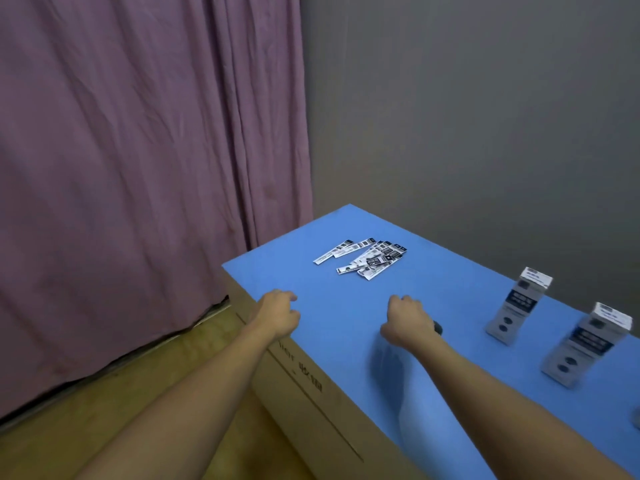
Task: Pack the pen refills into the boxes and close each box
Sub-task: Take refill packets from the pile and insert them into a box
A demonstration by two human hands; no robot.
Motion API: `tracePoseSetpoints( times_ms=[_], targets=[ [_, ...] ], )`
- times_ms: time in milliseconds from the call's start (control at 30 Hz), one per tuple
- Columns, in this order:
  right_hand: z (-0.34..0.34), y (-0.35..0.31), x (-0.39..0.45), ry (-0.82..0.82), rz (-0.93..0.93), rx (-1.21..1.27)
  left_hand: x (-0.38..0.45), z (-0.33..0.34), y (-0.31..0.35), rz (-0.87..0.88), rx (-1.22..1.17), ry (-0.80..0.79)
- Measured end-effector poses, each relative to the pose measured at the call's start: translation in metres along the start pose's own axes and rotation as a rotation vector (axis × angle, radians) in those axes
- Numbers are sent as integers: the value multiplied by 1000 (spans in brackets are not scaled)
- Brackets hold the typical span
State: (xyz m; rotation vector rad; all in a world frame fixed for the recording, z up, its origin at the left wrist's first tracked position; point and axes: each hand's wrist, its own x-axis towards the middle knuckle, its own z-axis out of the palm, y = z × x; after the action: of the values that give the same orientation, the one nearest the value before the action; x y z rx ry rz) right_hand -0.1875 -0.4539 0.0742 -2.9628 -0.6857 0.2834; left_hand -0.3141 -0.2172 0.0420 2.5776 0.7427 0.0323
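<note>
While both arms reach in from the bottom of the frame, I see the left hand (pixel 278 313) at the near left edge of the blue table top (pixel 346 327), knuckles up and fingers loosely curled, with nothing visibly in it. At centre frame the right hand (pixel 408 322) hovers over the blue surface, also with fingers curled; a small dark thing (pixel 438 328) shows just at its right side, but I cannot tell whether the hand holds it or what it is.

Above and between the two hands, near the far left corner of the table, the pen refills (pixel 363 258) lie in a loose overlapping heap of white packets with black printed panels (the print is too small for me to read). Well apart from them, at the right of the frame, two boxes stand upright: the farther box (pixel 517 306) and, lower right, the nearer box (pixel 585 346). Each is white and grey with a dark label band and dark round marks low on its face; motion blur keeps any lettering illegible, and their top flaps look raised.

Below the blue top, the cardboard side (pixel 304 386) carries faint printed characters that I cannot make out. A mauve curtain (pixel 138 150) fills the upper left and a grey wall (pixel 485 116) the upper right.
</note>
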Motion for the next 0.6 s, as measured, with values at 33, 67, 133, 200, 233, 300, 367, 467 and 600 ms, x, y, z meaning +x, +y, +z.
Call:
tracePoseSetpoints(
  times_ms=[33, 67, 133, 200, 233, 300, 367, 467, 600],
  targets=[
    [-2, -4, 9, 3, 0, -1, 8, -1, -2, -2, -1, 7],
    [-3, -7, 19, 3, 1, -3, 16, -1, -3, 0, 1, 15],
    [-5, -11, 41, 3, 7, -2, 34, -2, -1, -3, 15, 16],
    [-6, -15, 65, 8, 17, 3, 54, -3, 2, -11, 30, 1],
    [-6, -16, 77, 3, 26, 8, 65, -3, 3, -20, 33, -9],
    [-8, -18, 100, -3, 38, 19, 90, -3, 5, -45, 41, -28],
    [-8, -17, 121, -14, 44, 25, 114, -4, 7, -63, 55, -44],
    [-8, -14, 150, -22, 56, 41, 146, -3, 15, -83, 70, -53],
    [-6, -8, 177, -15, 86, 80, 176, 2, 29, -92, 98, -50]
  ],
)
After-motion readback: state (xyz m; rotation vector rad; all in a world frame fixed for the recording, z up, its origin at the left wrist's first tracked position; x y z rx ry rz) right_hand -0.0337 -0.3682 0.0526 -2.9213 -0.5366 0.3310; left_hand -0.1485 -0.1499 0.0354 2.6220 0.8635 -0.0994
